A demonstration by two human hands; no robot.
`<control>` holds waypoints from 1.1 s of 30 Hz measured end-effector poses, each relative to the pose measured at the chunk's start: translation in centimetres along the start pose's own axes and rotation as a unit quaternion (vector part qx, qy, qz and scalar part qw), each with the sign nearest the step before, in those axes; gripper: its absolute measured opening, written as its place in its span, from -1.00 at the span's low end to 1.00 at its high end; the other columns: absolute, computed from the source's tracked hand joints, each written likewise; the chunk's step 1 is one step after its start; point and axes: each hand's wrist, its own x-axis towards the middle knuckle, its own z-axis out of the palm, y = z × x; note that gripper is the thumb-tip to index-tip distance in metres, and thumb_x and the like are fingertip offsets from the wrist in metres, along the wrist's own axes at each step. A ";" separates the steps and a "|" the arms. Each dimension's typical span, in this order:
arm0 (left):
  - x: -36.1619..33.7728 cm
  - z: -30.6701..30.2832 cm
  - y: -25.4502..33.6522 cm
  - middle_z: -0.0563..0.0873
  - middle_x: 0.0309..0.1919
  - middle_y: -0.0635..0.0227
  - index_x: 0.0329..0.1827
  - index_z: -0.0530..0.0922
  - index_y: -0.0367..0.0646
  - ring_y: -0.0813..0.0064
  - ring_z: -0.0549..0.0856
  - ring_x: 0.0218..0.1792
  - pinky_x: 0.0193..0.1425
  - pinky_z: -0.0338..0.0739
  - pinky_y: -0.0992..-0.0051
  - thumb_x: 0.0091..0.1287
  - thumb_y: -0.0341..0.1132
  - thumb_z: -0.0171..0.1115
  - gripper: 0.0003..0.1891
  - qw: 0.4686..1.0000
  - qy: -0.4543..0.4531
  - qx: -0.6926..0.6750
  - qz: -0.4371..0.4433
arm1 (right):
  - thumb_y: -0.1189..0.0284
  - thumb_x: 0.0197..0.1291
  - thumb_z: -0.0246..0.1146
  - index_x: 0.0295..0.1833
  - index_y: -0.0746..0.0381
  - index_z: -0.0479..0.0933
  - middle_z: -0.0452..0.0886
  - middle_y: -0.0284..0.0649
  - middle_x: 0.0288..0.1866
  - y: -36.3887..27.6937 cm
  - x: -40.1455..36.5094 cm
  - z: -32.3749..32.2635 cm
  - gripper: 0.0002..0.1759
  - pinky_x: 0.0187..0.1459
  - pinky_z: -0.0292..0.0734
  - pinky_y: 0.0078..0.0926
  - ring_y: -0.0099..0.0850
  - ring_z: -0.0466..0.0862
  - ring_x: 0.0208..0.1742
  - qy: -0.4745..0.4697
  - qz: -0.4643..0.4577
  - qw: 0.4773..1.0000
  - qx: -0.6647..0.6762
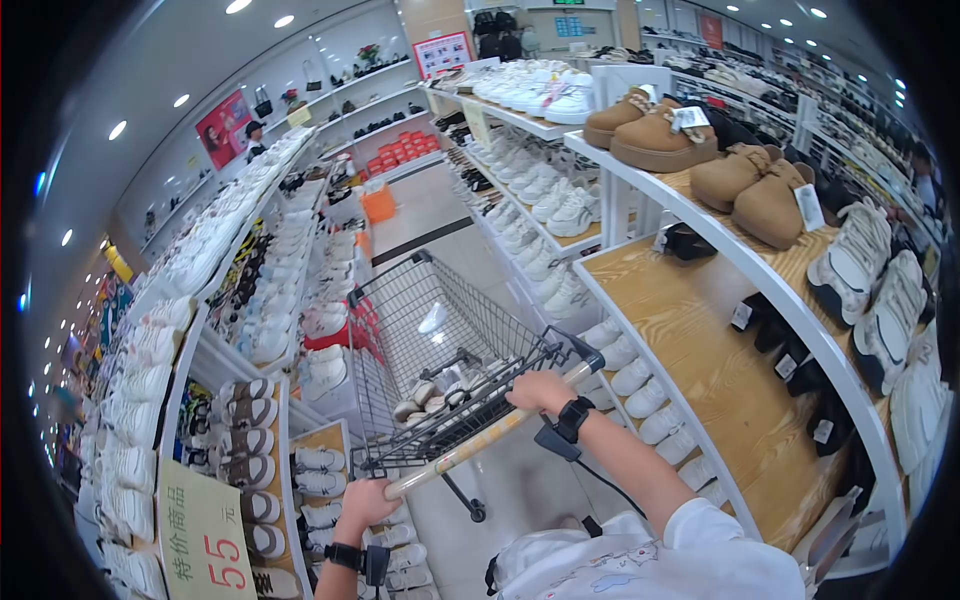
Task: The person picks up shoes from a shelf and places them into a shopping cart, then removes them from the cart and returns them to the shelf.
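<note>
Shoe-store aisle, pale tiled floor (440, 200), ran between shelving filled with footwear on both sides. Wire shopping cart (415, 290) stood in this aisle, directly ahead of the wearer, its basket pointing away down the aisle. Handle bar (465, 446), light-coloured, crossed at a slant in front of the wearer's white shirt (600, 560). Left hand (368, 500): fingers curled around the left end of the handle bar, undersides hidden from view. Right hand (540, 391): fingers wrapped over the bar toward its right end; fingertips not fully visible. Both wrists carried black bands with a small dark device attached. Contents of cart: several light-coloured shoes (425, 400), lying at the end of the basket nearest the handle. One caster (477, 513) was visible below the frame. Left side: rows of mainly white shoes (205, 235); yellowish sign (205, 540) reading 55 in red, at lower left; red object (365, 330) beside the basket. Right side: tan shoes (660, 140) with white tags on an upper shelf, wood-grain board (690, 320) below. Far end: stacked orange-red boxes (403, 155) near the back wall shelves.
</note>
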 end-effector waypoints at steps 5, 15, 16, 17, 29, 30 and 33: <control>-0.8 0.9 0.0 0.68 -0.54 0.18 -0.43 0.67 -0.01 0.11 0.67 -0.42 -0.25 0.57 0.20 -0.13 -0.02 0.26 -0.70 1.000 0.010 -0.016 -0.001 | 0.28 0.07 0.02 -0.16 0.23 0.65 0.67 -0.04 -0.15 0.7 -0.2 1.5 -0.62 -0.04 0.54 -0.22 -0.14 0.67 -0.08 0.030 -0.028 0.999 -0.033; -1.2 1.6 0.1 0.66 -0.59 0.18 -0.47 0.66 -0.01 0.09 0.66 -0.46 -0.29 0.56 0.19 -0.17 -0.03 0.30 -0.71 0.999 0.045 0.013 -0.014 | 0.20 0.14 0.02 -0.23 0.29 0.65 0.68 -0.03 -0.27 0.7 -1.3 1.9 -0.58 -0.11 0.55 -0.19 -0.13 0.68 -0.17 0.075 -0.033 0.996 -0.021; -1.3 1.7 0.2 0.65 -0.60 0.17 -0.49 0.66 -0.01 0.09 0.66 -0.48 -0.31 0.56 0.19 -0.17 -0.06 0.31 -0.74 0.998 0.058 0.010 -0.017 | 0.20 0.15 0.02 -0.26 0.28 0.65 0.68 -0.03 -0.28 0.7 -1.6 1.7 -0.59 -0.12 0.55 -0.19 -0.13 0.68 -0.17 0.087 -0.045 0.995 -0.021; -1.4 1.7 0.4 0.65 -0.60 0.17 -0.49 0.66 -0.01 0.09 0.66 -0.48 -0.31 0.56 0.19 -0.17 -0.06 0.31 -0.74 0.998 0.056 0.008 -0.008 | 0.20 0.15 0.02 -0.28 0.28 0.65 0.68 -0.03 -0.29 0.7 -1.9 1.6 -0.59 -0.14 0.55 -0.19 -0.13 0.68 -0.18 0.098 -0.057 0.993 -0.021; -2.1 -0.9 2.6 0.67 -0.18 0.01 0.16 0.52 0.04 -0.04 0.63 -0.12 -0.08 0.54 0.12 0.10 -0.05 0.22 -0.48 0.996 -0.057 -0.008 -0.066 | 0.21 0.16 0.06 -0.32 0.26 0.66 0.69 -0.09 -0.29 1.0 -1.5 2.4 -0.63 -0.18 0.56 -0.19 -0.14 0.69 -0.21 0.112 -0.043 0.993 -0.007; -2.1 -0.9 2.7 0.67 -0.19 0.01 0.15 0.53 0.02 -0.03 0.64 -0.13 -0.08 0.54 0.13 0.10 -0.04 0.22 -0.48 0.996 -0.061 -0.006 -0.069 | 0.21 0.16 0.07 -0.32 0.26 0.66 0.69 -0.08 -0.30 1.0 -1.4 2.5 -0.63 -0.18 0.56 -0.19 -0.14 0.69 -0.21 0.113 -0.045 0.993 -0.012; -2.1 -1.2 3.3 0.68 -0.22 0.03 0.13 0.55 0.02 -0.01 0.65 -0.16 -0.09 0.54 0.13 0.09 -0.03 0.23 -0.49 0.996 -0.053 -0.012 -0.077 | 0.21 0.15 0.09 -0.34 0.26 0.65 0.69 -0.08 -0.31 1.2 -1.5 2.4 -0.64 -0.20 0.56 -0.19 -0.15 0.69 -0.24 0.126 -0.048 0.991 -0.013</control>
